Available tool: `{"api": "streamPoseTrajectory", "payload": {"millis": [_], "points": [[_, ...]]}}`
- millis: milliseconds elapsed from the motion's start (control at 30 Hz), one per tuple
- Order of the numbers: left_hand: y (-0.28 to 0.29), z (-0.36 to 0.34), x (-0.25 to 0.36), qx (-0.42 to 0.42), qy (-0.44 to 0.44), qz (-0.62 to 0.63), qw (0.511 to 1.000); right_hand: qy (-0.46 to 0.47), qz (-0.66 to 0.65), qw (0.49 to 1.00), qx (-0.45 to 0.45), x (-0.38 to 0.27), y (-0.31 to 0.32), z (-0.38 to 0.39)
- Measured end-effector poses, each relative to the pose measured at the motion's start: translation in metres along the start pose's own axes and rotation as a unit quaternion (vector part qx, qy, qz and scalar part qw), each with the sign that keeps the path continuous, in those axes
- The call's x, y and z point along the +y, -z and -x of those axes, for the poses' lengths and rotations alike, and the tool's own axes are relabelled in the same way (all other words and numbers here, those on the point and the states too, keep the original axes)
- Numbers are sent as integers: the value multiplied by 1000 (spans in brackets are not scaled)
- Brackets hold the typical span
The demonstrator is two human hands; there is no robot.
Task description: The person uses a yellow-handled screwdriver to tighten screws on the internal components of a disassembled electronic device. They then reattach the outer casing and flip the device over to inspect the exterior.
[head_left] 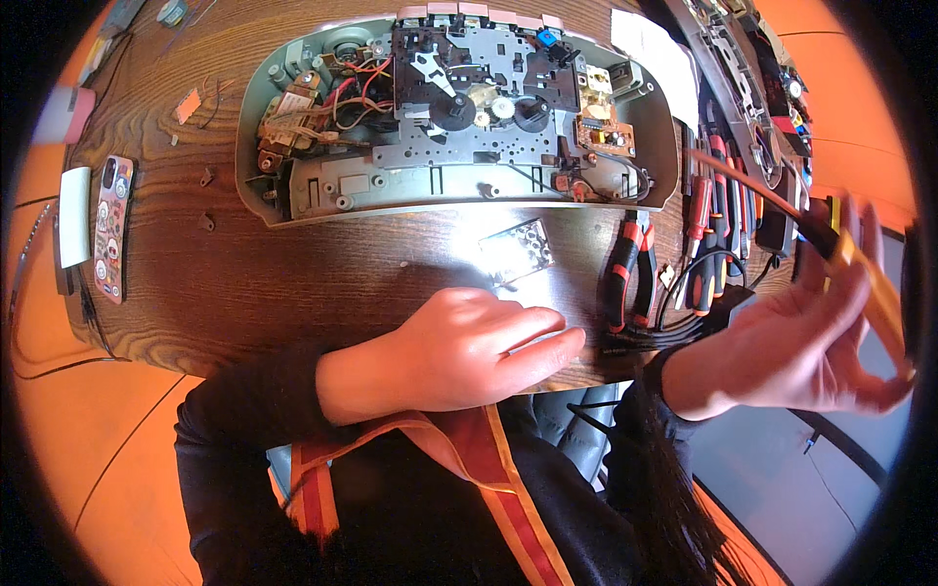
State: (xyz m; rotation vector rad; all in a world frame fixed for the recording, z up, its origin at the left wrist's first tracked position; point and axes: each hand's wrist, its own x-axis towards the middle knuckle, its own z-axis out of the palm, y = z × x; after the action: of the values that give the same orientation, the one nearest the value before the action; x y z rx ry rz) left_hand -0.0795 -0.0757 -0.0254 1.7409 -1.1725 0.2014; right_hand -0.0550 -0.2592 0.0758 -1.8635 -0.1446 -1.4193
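An opened grey-green electronic device (410, 183) lies across the table, its cassette mechanism (459, 73), wires and small circuit boards exposed. My left hand (459, 347) rests at the table's front edge, fingers curled, with whatever is in them hidden. Just beyond it lies a small clear package of little metal parts (518, 249). At the right, my right hand (782, 347) grips a screwdriver with a yellow-orange handle (870, 298), its long shaft angled up and leftward toward the device's right end.
Pliers (623, 273), screwdrivers (702, 210) and black cables (684, 327) crowd the table's right side (244, 293), beside a long piece of electronics (743, 117). At the left lie a sticker-covered phone (110, 230), a white pad (75, 215) and small loose parts (207, 176).
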Motion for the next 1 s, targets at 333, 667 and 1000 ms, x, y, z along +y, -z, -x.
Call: {"api": "streamPoseTrajectory", "payload": {"millis": [333,667,1000], "points": [[8,1,10,-73,100,-218,968,-263,-250,932,4,100,43,18],[16,-2,13,-6,12,-153,988,-310,-243,918,-32,109,53,22],[108,18,-3,28,187,-441,877,-327,-221,918,25,119,53,22]]}}
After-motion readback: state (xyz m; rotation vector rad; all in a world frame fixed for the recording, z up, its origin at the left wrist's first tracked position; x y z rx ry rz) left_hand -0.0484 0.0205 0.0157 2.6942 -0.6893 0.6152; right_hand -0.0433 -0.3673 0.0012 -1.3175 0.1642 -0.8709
